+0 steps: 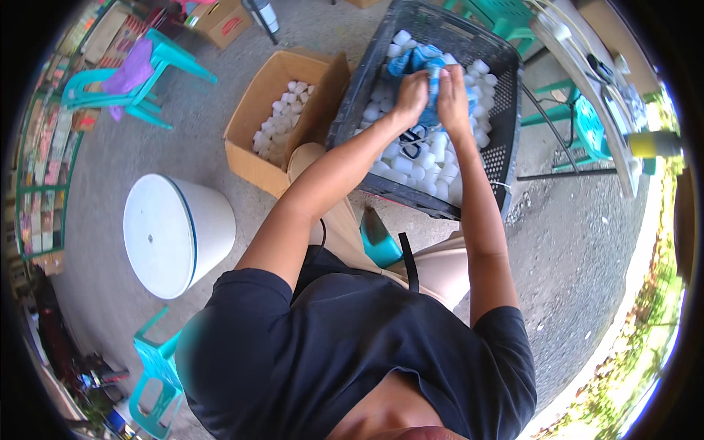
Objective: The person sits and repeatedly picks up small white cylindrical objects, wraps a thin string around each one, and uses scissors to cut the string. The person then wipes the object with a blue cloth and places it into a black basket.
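Both my hands are over a black plastic crate [506, 121] heaped with small white cylindrical pieces [436, 158]. A crumpled blue patterned cloth [416, 59] is bunched up between them. My left hand [412, 99] closes on the cloth from the left. My right hand [452, 99], its fingers pressed together, grips it from the right, close to the left hand. Whether a white piece is inside the cloth cannot be made out. Just below my left hand, dark-handled scissors [412, 143] lie on the white pieces.
Left of the crate stands an open cardboard box [253, 158] with more white pieces. Further left is a white lidded bucket [209, 227]. Green plastic chairs [180, 55] stand around. A table [587, 81] with cables is at the right.
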